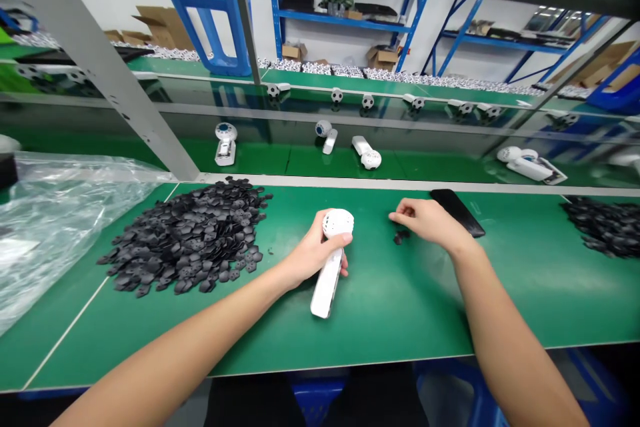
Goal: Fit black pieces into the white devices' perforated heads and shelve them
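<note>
Working at a green surface, left hand clamped around a white handset with a perforated round head.
A broad heap of black plastic pieces lies beside clear plastic sheeting, left of the handset. The right hand, fingers loosely parted and empty, hovers just beside a small black piece, near a long black bar.
</note>
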The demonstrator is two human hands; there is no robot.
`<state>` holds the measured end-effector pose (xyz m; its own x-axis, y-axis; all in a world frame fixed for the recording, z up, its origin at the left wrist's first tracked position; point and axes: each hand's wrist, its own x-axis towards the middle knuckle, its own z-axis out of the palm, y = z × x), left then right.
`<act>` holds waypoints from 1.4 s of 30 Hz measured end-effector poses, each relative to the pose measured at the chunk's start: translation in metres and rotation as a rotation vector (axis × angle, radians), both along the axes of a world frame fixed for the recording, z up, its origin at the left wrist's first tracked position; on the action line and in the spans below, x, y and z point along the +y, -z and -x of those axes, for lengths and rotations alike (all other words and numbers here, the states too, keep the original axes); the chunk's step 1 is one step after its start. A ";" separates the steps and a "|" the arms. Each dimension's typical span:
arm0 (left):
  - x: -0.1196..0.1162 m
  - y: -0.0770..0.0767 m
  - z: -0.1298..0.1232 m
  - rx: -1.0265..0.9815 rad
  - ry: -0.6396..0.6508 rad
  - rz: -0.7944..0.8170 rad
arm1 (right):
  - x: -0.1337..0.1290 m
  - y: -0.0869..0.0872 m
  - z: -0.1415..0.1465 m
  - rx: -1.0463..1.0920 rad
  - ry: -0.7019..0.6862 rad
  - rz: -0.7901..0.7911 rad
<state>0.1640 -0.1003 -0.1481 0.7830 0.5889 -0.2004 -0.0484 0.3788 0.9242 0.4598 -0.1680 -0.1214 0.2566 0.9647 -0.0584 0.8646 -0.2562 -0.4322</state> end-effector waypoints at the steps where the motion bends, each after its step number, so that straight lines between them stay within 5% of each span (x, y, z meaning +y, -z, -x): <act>1: 0.001 0.001 0.000 -0.025 -0.001 0.019 | -0.001 0.002 -0.006 -0.018 0.032 0.054; 6: 0.003 0.002 0.001 -0.073 -0.013 0.078 | -0.003 0.007 -0.015 0.052 -0.055 0.180; 16: 0.002 -0.009 0.002 -0.057 -0.049 0.038 | 0.005 0.005 0.008 0.180 -0.114 0.023; 20: 0.002 -0.023 0.009 -0.064 -0.136 -0.171 | 0.001 -0.006 0.054 0.594 -0.235 -0.095; 24: -0.003 -0.035 0.021 -0.006 -0.300 -0.631 | -0.011 -0.014 0.094 0.883 -0.302 -0.240; 28: -0.007 -0.038 0.027 0.093 -0.311 -0.883 | -0.018 -0.017 0.115 0.818 -0.313 -0.354; 42: -0.002 -0.023 0.019 0.220 -0.294 -0.945 | -0.020 -0.007 0.135 0.685 -0.122 -0.449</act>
<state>0.1447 -0.1021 -0.1252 0.5830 0.7445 0.3254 0.1853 -0.5118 0.8389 0.3247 -0.1876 -0.1141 0.1964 0.9523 0.2334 0.3828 0.1447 -0.9124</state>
